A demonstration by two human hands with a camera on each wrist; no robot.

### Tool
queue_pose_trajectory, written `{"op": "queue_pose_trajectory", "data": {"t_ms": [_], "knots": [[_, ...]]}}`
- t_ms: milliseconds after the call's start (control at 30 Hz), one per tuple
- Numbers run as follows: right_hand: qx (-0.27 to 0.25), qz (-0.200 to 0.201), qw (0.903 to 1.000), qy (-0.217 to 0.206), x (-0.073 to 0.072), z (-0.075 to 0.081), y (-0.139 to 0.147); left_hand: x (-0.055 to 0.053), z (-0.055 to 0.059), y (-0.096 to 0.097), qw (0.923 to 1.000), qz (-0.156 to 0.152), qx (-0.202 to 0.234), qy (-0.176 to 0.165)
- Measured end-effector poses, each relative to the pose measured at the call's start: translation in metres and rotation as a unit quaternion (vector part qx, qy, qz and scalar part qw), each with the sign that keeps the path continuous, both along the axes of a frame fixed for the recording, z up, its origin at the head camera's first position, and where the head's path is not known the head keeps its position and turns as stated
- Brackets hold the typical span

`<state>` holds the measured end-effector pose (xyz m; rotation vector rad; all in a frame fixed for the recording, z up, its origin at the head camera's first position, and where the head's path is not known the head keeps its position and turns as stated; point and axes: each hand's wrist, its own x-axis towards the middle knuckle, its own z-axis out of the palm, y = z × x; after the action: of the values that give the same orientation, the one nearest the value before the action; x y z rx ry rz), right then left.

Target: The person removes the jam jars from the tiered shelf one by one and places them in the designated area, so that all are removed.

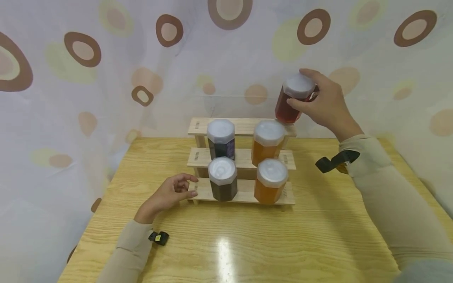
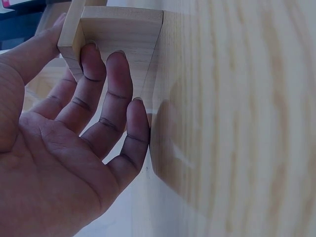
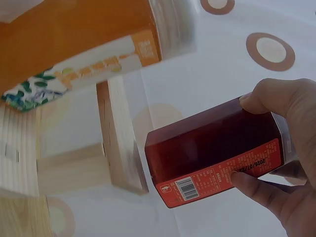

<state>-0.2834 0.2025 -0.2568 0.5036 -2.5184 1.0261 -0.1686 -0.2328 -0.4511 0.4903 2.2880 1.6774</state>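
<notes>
My right hand [image 1: 327,100] pinches a dark red jar [image 3: 212,148] with a white lid between thumb and fingers. The jar tilts over the right end of the top shelf of a three-tier wooden rack [image 1: 242,126]; whether its base touches the shelf I cannot tell. A red label with a barcode shows in the right wrist view. My left hand [image 1: 166,195] holds the left end of the bottom shelf, thumb and fingers bent about the board. That shelf bears a dark jar [image 1: 223,188] and an amber jar [image 1: 269,190]. Another dark jar [image 1: 221,137] and amber jar [image 1: 267,143] stand on the middle shelf.
The rack stands near the back of a wood-grain table [image 1: 226,239]. Close behind it hangs a pale curtain [image 1: 226,59] patterned with brown rings and coloured spots. Both wrists wear black straps with devices, and the right one [image 1: 337,160] sits right of the rack.
</notes>
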Motion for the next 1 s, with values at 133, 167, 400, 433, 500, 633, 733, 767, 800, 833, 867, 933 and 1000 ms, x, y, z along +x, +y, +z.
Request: {"op": "queue_pose_trajectory", "data": {"t_ms": [133, 167, 400, 433, 500, 633, 733, 767, 800, 833, 867, 933, 1000], "knots": [[-0.003, -0.013, 0.9999, 0.008, 0.001, -0.005, 0.011, 0.003, -0.002, -0.001, 1.0000, 0.002, -0.001, -0.003], [-0.003, -0.014, 0.9999, 0.009, 0.000, -0.006, 0.014, 0.004, -0.003, -0.002, 1.0000, 0.005, -0.003, -0.004], [0.001, -0.042, 0.9990, -0.013, 0.001, -0.017, 0.038, 0.006, -0.004, -0.003, 0.9999, 0.009, -0.010, -0.004], [0.003, -0.045, 0.9989, -0.014, 0.002, -0.018, 0.040, 0.006, -0.004, -0.003, 0.9999, 0.009, -0.010, -0.005], [0.004, -0.050, 0.9986, -0.016, 0.002, -0.022, 0.045, 0.005, -0.003, -0.002, 0.9999, 0.010, -0.012, -0.006], [0.000, -0.056, 0.9982, -0.022, 0.004, -0.032, 0.051, 0.005, -0.002, -0.002, 0.9999, 0.012, -0.011, -0.007], [0.000, -0.061, 0.9977, -0.031, 0.006, -0.041, 0.056, 0.005, -0.001, -0.002, 0.9999, 0.010, -0.007, -0.007], [0.003, -0.060, 0.9976, -0.033, 0.006, -0.045, 0.057, 0.005, -0.001, -0.001, 0.9999, 0.010, -0.006, -0.008], [0.006, -0.058, 0.9977, -0.035, 0.006, -0.048, 0.059, 0.005, -0.001, -0.001, 0.9999, 0.010, -0.006, -0.008], [0.009, -0.056, 0.9977, -0.037, 0.006, -0.051, 0.060, 0.005, -0.001, -0.001, 0.9999, 0.010, -0.007, -0.008], [0.012, -0.054, 0.9977, -0.038, 0.006, -0.055, 0.062, 0.005, 0.000, -0.001, 0.9999, 0.011, -0.009, -0.008], [0.016, -0.051, 0.9977, -0.042, 0.005, -0.062, 0.064, 0.006, 0.000, -0.001, 0.9998, 0.013, -0.009, -0.007], [0.021, -0.051, 0.9975, -0.046, 0.005, -0.069, 0.067, 0.006, 0.000, -0.002, 0.9999, 0.013, -0.007, -0.007]]}}
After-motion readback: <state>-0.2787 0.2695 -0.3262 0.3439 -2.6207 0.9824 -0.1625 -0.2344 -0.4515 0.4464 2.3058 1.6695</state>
